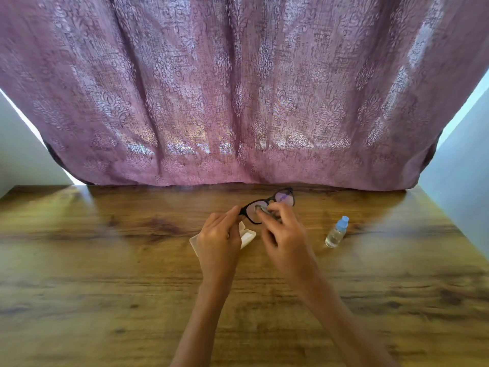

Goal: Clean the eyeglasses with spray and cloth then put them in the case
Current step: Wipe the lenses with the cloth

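My left hand (219,234) pinches the black-framed glasses (267,205); my right hand (284,234) fingers (267,217) press a cloth (260,208) on one lens.

Two bare hands work over a wooden desk (105,260), near the middle of its far edge. The left hand (219,239) pinches the left end of a pair of black-framed eyeglasses (267,205), held up and tilted. The right hand (284,234) presses a small grey cloth (263,210) against the nearer lens. A white case (247,237) lies open on the desk, partly hidden under the left hand. To the right of the hands, apart from them, a small clear spray bottle (336,232) with a pale blue cap stands on the desk. A patterned mauve curtain (238,88) hangs behind the far edge.
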Tool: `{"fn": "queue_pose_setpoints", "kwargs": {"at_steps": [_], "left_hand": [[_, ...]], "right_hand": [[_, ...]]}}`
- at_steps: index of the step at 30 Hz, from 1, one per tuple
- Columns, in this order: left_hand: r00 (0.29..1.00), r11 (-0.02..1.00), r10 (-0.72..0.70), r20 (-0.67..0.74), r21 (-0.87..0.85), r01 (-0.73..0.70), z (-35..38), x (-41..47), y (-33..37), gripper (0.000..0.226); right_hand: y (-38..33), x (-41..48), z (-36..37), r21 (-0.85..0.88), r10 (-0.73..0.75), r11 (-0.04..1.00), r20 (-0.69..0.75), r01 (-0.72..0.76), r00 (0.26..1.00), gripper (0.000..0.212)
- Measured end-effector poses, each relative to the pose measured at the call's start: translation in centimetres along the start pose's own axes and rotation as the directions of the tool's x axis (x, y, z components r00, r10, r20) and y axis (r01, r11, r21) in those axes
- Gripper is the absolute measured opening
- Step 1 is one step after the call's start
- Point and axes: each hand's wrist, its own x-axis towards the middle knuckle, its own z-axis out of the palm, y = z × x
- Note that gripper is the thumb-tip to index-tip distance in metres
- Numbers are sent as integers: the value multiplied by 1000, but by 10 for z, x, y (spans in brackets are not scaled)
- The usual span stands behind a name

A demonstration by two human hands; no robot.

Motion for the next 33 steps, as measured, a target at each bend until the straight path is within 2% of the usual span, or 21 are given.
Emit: {"fn": "queue_pose_setpoints", "kwargs": {"at_steps": [4, 10, 17, 23, 26, 30, 33], "left_hand": [[999, 999, 40, 3, -10, -40, 0, 0, 3, 27], [1000, 1000, -15, -20, 8, 15, -1, 1, 1, 27], [999, 1000, 30, -24, 0, -30, -1, 0, 3, 28], [1000, 1000, -17, -21, -2, 17, -3, 1, 0, 29], [999, 999, -53, -10, -1, 53, -3, 1, -2, 30], [1000, 999, -6, 11, 45, 5, -1, -1, -4, 23], [1000, 999, 3, 12, 52, -4, 0, -1, -3, 24]], "right_hand": [[-7, 1, 1, 29, -65, 998, 36, 64, 997, 34], [10, 5, 1, -14, 68, 998, -11, -68, 998, 34], [-7, 1, 2, 32, -49, 998, 23, 48, 999, 33], [8, 8, 1, -18, 46, 999, -10, -46, 999, 32], [2, 1, -1, -7, 12, 1000, 10, -12, 1000, 33], [-11, 0, 0, -7, -62, 998, 45, 63, 997, 31], [-10, 7, 1, 15, -31, 999, 29, 31, 999, 33]]}}
